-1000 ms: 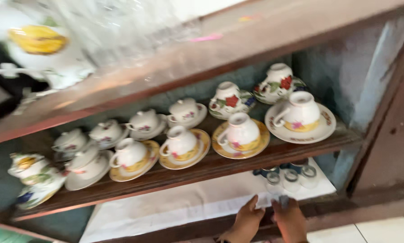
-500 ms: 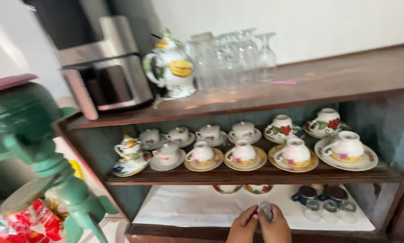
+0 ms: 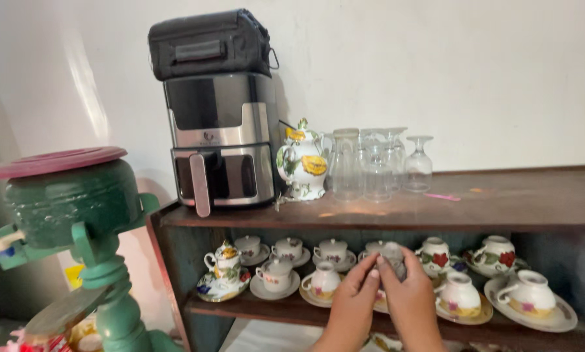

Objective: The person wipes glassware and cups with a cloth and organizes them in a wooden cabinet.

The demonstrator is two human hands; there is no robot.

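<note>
Both hands are raised together in front of the middle shelf (image 3: 370, 313) of a dark wooden cabinet, and between them sits a small clear glass (image 3: 393, 255). The left hand (image 3: 353, 305) and the right hand (image 3: 410, 301) meet at the fingertips, which close around the glass from both sides, so each hand is clamped on it; the glass is held in the air just in front of the cups, level with that shelf. Behind the hands the shelf carries rows of white flowered cups (image 3: 460, 293) turned upside down on their saucers (image 3: 531, 315), with a small painted teapot (image 3: 224, 264) at the left end. On the top shelf (image 3: 501, 202) stand a steel air fryer (image 3: 219, 146) with a black bag (image 3: 207, 42) on it, a larger flowered teapot (image 3: 302, 164), and a cluster of upturned, empty drinking glasses (image 3: 377, 166). At the left stands a green grinder (image 3: 77, 215) with a pink lid (image 3: 51, 161) covering its bowl.
</note>
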